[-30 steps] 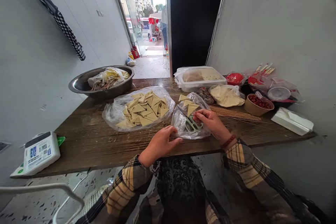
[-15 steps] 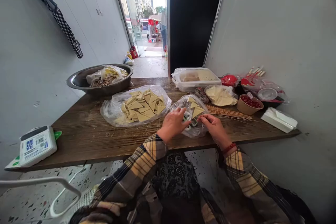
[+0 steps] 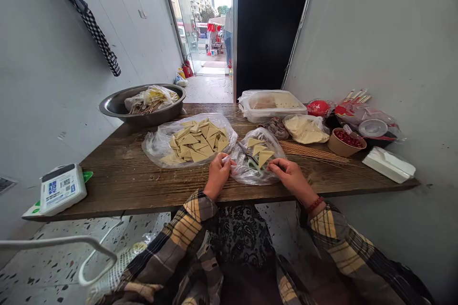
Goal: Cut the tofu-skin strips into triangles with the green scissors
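A small clear plastic bag (image 3: pixel 243 171) lies on the table in front of me. On it are a few pale triangular pieces (image 3: pixel 265 157) that look like tofu sheet, dark-bladed scissors (image 3: pixel 246 149) and something green and white, partly covered. My left hand (image 3: pixel 219 174) pinches the bag's left edge. At the right edge my right hand (image 3: pixel 288 175) has thumb and fingers closed on the plastic, beside the nearest triangle. Farther left, a larger open plastic bag (image 3: pixel 152 143) carries a heap of the same triangles (image 3: pixel 200 140).
A metal basin (image 3: pixel 118 109) with bagged sticks stands back left. Behind the small bag are a lidded plastic box (image 3: pixel 274 105), a bag of pale sheets (image 3: pixel 307 129) and thin skewers (image 3: pixel 315 152). A paper bowl of red pieces (image 3: pixel 345 143) and tissues (image 3: pixel 389 165) lie right; a white device (image 3: pixel 63 190) sits left.
My left hand has moved left and down from over the small bag to its left edge and closed on the plastic. The bag is spread wider, showing the scissors. My right hand stays at the right edge.
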A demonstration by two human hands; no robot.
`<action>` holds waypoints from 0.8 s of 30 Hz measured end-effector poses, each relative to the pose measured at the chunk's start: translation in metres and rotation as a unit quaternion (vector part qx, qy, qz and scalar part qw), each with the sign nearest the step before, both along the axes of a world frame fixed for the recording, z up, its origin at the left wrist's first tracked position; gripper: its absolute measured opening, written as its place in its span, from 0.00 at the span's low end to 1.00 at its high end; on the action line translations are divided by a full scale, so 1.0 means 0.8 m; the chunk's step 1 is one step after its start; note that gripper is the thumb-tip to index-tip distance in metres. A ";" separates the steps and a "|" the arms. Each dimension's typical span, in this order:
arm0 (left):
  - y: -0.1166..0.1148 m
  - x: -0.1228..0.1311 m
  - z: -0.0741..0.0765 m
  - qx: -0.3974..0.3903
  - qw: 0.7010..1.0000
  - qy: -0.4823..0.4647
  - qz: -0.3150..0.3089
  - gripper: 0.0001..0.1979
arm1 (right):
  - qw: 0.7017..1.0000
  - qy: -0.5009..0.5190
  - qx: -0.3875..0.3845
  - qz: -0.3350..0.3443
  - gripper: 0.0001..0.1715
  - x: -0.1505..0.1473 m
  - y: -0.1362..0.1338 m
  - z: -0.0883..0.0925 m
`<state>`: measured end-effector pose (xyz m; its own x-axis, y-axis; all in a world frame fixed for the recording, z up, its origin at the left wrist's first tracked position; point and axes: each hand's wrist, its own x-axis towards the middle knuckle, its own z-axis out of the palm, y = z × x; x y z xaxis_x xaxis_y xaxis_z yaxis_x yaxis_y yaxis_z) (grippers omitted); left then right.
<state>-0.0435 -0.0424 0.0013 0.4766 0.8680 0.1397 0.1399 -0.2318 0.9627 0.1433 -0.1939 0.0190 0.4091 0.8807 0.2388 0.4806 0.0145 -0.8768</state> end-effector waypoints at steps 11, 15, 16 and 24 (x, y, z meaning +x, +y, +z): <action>-0.002 -0.002 -0.012 0.003 0.998 -0.040 0.043 0.06 | 0.980 -0.163 -0.086 0.070 0.15 -0.034 0.031 -0.003; 0.000 -0.002 -0.016 0.023 0.998 -0.030 0.043 0.08 | 0.964 -0.226 -0.117 0.076 0.19 -0.018 0.031 0.004; 0.001 -0.001 -0.017 0.027 0.998 -0.030 0.044 0.08 | 0.959 -0.243 -0.126 0.070 0.19 -0.014 0.031 0.006; 0.001 -0.001 -0.019 0.028 0.998 -0.032 0.041 0.10 | 0.896 -0.380 -0.230 0.019 0.15 -0.024 0.047 0.012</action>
<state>-0.0440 -0.0416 -0.0142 0.3931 0.8933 0.2182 0.0985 -0.2768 0.9559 0.1242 -0.1564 0.0284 0.2492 0.9675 0.0438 0.9482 -0.2346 -0.2140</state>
